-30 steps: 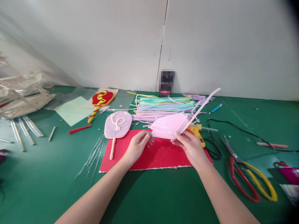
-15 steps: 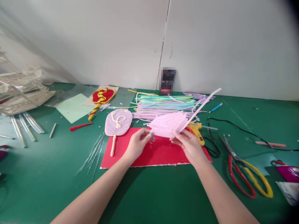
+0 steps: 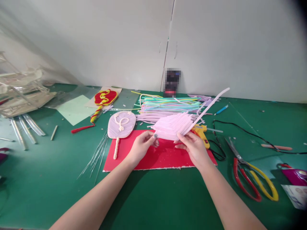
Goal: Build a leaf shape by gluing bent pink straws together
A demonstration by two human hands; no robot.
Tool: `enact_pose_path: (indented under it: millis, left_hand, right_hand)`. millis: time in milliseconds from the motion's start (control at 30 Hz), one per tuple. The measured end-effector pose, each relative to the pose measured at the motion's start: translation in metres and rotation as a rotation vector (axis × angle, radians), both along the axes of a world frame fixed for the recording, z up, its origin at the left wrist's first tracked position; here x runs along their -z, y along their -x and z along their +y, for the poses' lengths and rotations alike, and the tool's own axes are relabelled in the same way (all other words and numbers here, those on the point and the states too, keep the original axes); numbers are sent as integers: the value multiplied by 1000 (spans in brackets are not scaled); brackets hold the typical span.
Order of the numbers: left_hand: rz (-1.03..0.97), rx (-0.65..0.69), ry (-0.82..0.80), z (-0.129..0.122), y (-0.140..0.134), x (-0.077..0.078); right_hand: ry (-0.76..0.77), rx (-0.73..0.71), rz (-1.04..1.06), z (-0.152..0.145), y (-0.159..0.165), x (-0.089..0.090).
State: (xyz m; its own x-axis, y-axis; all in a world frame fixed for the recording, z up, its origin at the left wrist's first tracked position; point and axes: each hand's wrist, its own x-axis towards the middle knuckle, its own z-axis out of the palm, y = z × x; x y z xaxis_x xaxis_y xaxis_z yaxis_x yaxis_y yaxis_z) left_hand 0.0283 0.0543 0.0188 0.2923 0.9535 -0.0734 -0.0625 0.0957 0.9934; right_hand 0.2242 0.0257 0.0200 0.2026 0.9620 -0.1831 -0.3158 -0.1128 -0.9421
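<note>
Between my two hands is a pale pink panel of pipe cleaners (image 3: 171,126) laid side by side in a V pattern, with one long strand sticking out to the upper right. My left hand (image 3: 145,143) pinches its lower left edge between thumb and fingers. At the lower right edge, my right hand (image 3: 193,147) grips it the same way. The panel is held above a red board (image 3: 158,159). A lilac fan (image 3: 122,126) with a cream twisted handle lies on the board's left side. Beside my right hand is a yellow glue gun (image 3: 202,134), partly hidden.
Bundled pastel pipe cleaners (image 3: 168,105) lie behind the panel. Scissors (image 3: 242,163) with red and yellow handles rest on the right, near a black cord (image 3: 244,131). Thin wires (image 3: 96,156) and a red-and-yellow fan (image 3: 105,97) lie left. A phone-like dark object (image 3: 172,83) leans on the wall.
Both hands keep hold of the pipe cleaner panel, which has tilted very slightly, its long strand tip shifting a little up and right. The view has moved slightly; nothing was let go.
</note>
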Motion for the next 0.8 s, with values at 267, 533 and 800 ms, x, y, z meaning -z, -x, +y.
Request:
enact_pose_path:
  millis: [267, 533, 800]
  left_hand:
    - [-105, 19, 92, 2, 0, 6]
    - [-137, 26, 125, 1, -2, 4]
    - [-93, 14, 89, 1, -3, 5]
  right_hand:
    - [-6, 4, -8, 0, 0, 0]
    - [-15, 4, -11, 0, 1, -1]
    - [-10, -1, -6, 0, 0, 0]
